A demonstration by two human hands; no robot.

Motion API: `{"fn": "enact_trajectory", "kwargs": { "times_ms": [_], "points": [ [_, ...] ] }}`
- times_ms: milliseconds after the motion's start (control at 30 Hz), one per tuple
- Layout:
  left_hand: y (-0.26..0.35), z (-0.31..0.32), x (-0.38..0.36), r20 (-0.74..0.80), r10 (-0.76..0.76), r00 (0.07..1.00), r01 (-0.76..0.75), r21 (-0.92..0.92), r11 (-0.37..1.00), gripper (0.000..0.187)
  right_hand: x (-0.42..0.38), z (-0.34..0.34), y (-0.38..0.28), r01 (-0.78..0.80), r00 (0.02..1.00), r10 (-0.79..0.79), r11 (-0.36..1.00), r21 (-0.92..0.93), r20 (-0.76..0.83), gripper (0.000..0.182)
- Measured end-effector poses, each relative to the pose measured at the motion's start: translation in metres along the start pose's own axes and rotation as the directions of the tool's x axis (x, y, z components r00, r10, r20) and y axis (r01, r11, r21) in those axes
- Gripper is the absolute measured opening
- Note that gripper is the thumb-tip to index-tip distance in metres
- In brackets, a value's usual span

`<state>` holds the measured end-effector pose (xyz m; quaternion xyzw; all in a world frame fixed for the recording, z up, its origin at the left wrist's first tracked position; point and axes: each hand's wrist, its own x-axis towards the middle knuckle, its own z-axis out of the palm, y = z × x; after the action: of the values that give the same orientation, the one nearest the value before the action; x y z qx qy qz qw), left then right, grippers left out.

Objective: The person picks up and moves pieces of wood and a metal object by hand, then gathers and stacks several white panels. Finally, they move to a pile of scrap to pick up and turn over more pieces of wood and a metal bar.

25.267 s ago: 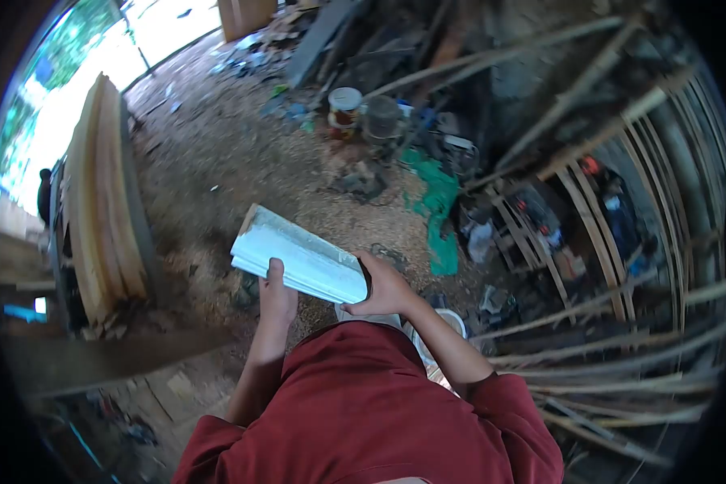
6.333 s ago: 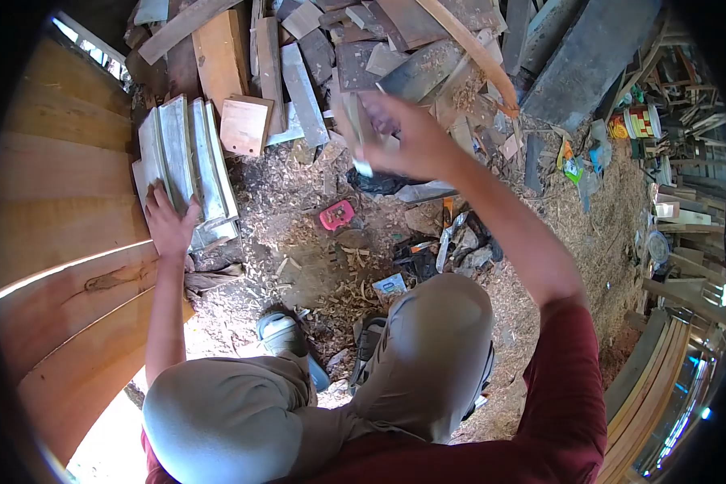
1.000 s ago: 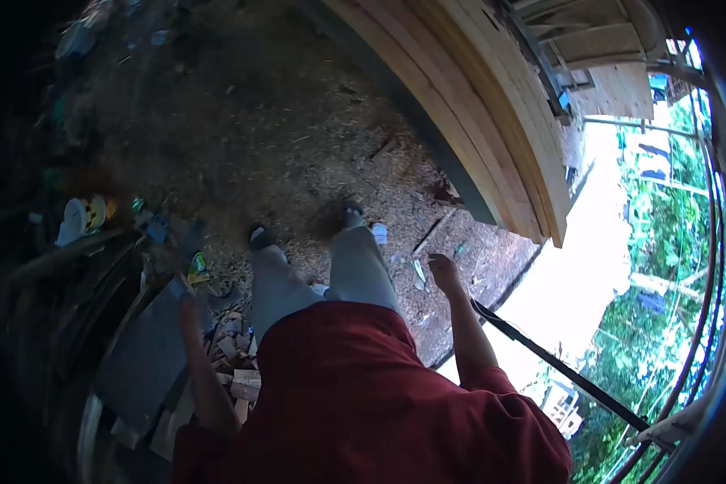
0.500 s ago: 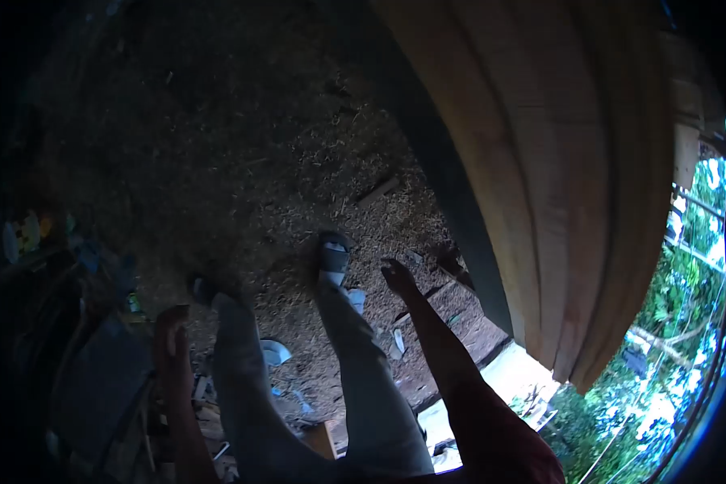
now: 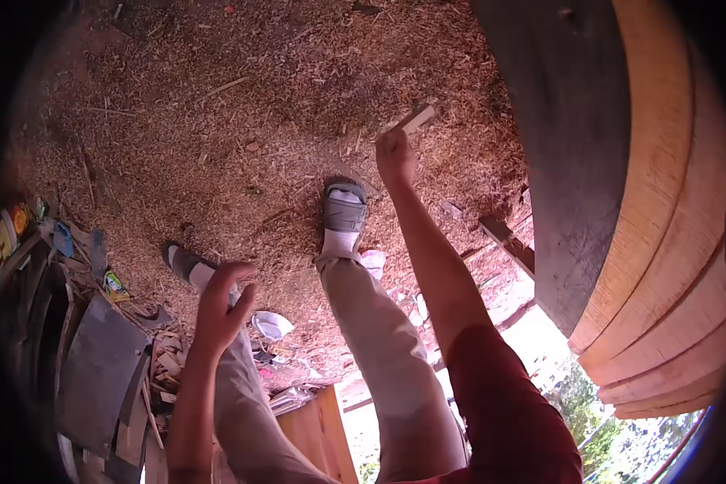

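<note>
My left hand [image 5: 224, 306] hangs in front of my left leg, thumb and fingers apart, holding nothing. My right hand [image 5: 397, 159] reaches forward past my right foot, its fingers loosely curled, and nothing shows in them. Just beyond its knuckles in the view is a short wood offcut [image 5: 418, 118], which looks to lie on the floor; whether they touch is hard to tell. A sandal with a white sock [image 5: 345, 206] is on my right foot.
Wood shavings cover the floor [image 5: 218, 153]. Stacked planks [image 5: 661, 185] rise at the right. Scrap boards [image 5: 101, 371] and litter lie at the left. A white bowl-like piece [image 5: 272, 325] and a wood block [image 5: 508, 242] are on the ground.
The picture is brighter and my view has shifted, with the planks farther right. My right hand has moved up and forward in view; my left hand has risen, its fingers apart.
</note>
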<state>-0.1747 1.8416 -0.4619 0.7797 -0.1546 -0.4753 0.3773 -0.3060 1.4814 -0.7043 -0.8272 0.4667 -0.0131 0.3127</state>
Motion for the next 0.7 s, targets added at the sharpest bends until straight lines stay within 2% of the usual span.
{"fn": "enact_trajectory", "kwargs": {
  "times_ms": [33, 100, 133, 167, 200, 233, 267, 300, 333, 367, 433, 500, 567, 633, 700],
  "points": [
    [0.009, 0.003, 0.003, -0.019, -0.002, 1.0, 0.002, -0.027, 1.0, 0.028, -0.02, -0.008, -0.025, -0.044, 0.996, 0.03, 0.982, 0.182, 0.079, 0.023],
    [0.025, 0.01, 0.012, -0.036, 0.035, 0.999, -0.039, -0.096, 0.995, 0.03, -0.058, -0.039, -0.056, -0.211, 0.945, 0.052, 0.852, 0.479, 0.324, 0.025],
    [0.029, 0.017, 0.015, -0.052, 0.008, 0.999, -0.017, -0.179, 0.984, 0.031, -0.072, -0.057, -0.069, -0.212, 0.942, 0.039, 0.839, 0.501, 0.334, 0.025],
    [0.034, 0.024, 0.017, -0.073, -0.022, 0.997, 0.002, -0.26, 0.965, 0.031, -0.083, -0.077, -0.08, -0.097, 0.897, -0.149, 0.853, 0.514, 0.416, 0.031],
    [0.045, 0.031, 0.021, -0.104, -0.05, 0.993, 0.012, -0.339, 0.941, 0.032, -0.093, -0.095, -0.093, 0.023, 0.812, -0.33, 0.843, 0.538, 0.482, 0.038],
    [0.059, 0.037, 0.022, -0.131, -0.079, 0.988, 0.017, -0.419, 0.908, 0.033, -0.102, -0.114, -0.11, 0.024, 0.803, -0.35, 0.828, 0.56, 0.483, 0.038],
    [0.075, 0.042, 0.022, -0.153, -0.081, 0.985, 0.012, -0.406, 0.914, 0.033, -0.107, -0.135, -0.127, -0.058, 0.773, -0.368, 0.77, 0.635, 0.517, 0.042],
    [0.092, 0.048, 0.024, -0.174, -0.108, 0.979, 0.006, -0.503, 0.864, 0.032, -0.109, -0.157, -0.142, -0.138, 0.746, -0.387, 0.706, 0.694, 0.542, 0.046],
    [0.105, 0.051, 0.025, -0.185, -0.128, 0.974, -0.007, -0.597, 0.802, 0.032, -0.11, -0.178, -0.152, -0.171, 0.683, -0.413, 0.711, 0.682, 0.602, 0.043],
    [0.113, 0.054, 0.025, -0.187, -0.109, 0.976, -0.023, -0.59, 0.807, 0.032, -0.113, -0.191, -0.153, -0.156, 0.693, -0.42, 0.707, 0.69, 0.586, 0.043],
    [0.132, 0.064, 0.023, -0.247, 0.016, 0.969, -0.196, -0.725, 0.66, 0.033, -0.12, -0.215, -0.15, -0.403, 0.649, -0.39, 0.552, 0.73, 0.653, 0.04],
    [0.154, 0.076, 0.008, -0.234, -0.004, 0.972, -0.173, -0.729, 0.662, 0.031, -0.132, -0.242, -0.142, -0.387, 0.652, -0.383, 0.574, 0.722, 0.655, 0.04],
    [0.164, 0.091, -0.008, -0.14, -0.04, 0.989, -0.084, -0.773, 0.628, 0.032, -0.152, -0.262, -0.128, -0.484, 0.666, -0.363, 0.453, 0.748, 0.651, 0.037],
    [0.163, 0.116, -0.025, -0.1, 0.002, 0.995, -0.076, -0.747, 0.66, 0.03, -0.175, -0.281, -0.107, -0.444, 0.693, -0.349, 0.483, 0.755, 0.631, 0.039],
    [0.15, 0.152, -0.035, -0.124, 0.042, 0.991, -0.117, -0.698, 0.706, 0.027, -0.2, -0.301, -0.08, -0.406, 0.694, -0.343, 0.539, 0.738, 0.633, 0.044]
  ]
}}
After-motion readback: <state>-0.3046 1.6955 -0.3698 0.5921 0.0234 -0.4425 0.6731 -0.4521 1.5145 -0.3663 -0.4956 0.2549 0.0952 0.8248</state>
